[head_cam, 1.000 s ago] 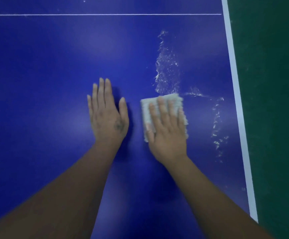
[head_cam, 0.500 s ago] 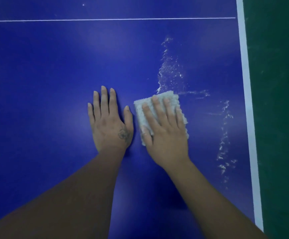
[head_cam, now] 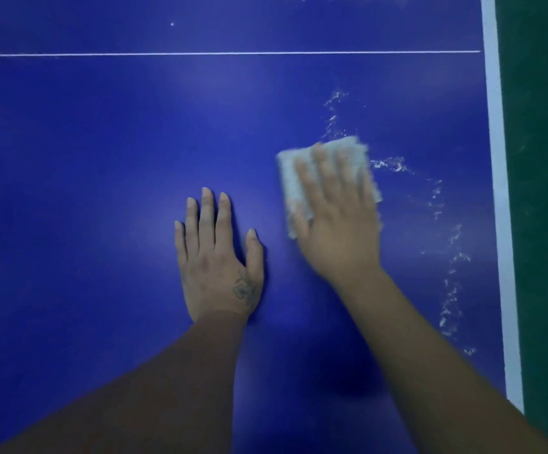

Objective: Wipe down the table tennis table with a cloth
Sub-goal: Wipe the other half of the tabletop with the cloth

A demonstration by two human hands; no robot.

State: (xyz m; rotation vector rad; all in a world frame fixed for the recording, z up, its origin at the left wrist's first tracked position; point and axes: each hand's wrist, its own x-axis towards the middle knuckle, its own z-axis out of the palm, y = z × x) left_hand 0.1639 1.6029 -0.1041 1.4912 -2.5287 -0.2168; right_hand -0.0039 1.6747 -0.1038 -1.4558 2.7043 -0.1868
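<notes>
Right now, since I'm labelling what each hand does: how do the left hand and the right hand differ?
The left hand lies directly on the blue table; the right hand presses a white cloth. The left hand looks sharp; the right hand is blurred. The left hand bears a tattoo near the thumb; the right hand shows none. Both lie palm down, fingers straight.

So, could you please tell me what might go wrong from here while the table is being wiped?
1. The white streaks run along the white sideline, to the right of the cloth under the right hand; a stroke may smear or miss them.
2. Pushed outward, they could end up on the green floor.
3. The left hand lies flat on the table tennis table and may leave prints.
</notes>
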